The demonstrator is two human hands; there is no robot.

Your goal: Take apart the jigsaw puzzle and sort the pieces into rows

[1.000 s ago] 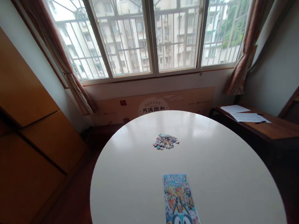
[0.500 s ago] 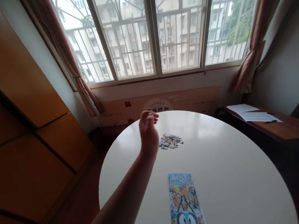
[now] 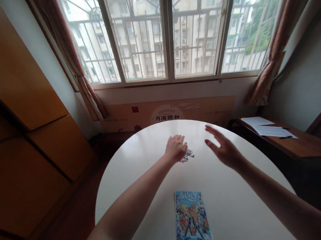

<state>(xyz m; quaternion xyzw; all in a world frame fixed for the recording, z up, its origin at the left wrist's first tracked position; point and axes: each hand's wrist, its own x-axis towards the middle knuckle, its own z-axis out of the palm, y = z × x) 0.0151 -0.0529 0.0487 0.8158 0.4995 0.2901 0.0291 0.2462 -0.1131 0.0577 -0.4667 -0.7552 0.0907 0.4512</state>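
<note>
A small pile of jigsaw puzzle pieces [image 3: 188, 156] lies toward the far side of the round white table [image 3: 140, 146]. My left hand [image 3: 176, 148] is over the pile, palm down, its fingers extended and hiding much of the pieces. Whether it touches them I cannot tell. To the right of the pile my right hand [image 3: 224, 148] is raised, thumb and fingers apart, with nothing in it. Nearer to me lies a colourful Bluey picture sheet [image 3: 193, 219], its lower end cut off by the frame.
Beyond the table a long printed box or panel [image 3: 116, 113] stands under the window [image 3: 141, 38]. On the right is a brown wooden desk [image 3: 308, 143] with white papers [image 3: 271, 130] and a dark pen. Wooden cabinets [image 3: 19, 172] line the left side.
My left hand has come down from above the table's far edge onto the puzzle pile. My right hand has entered from the right. The camera view has shifted slightly.
</note>
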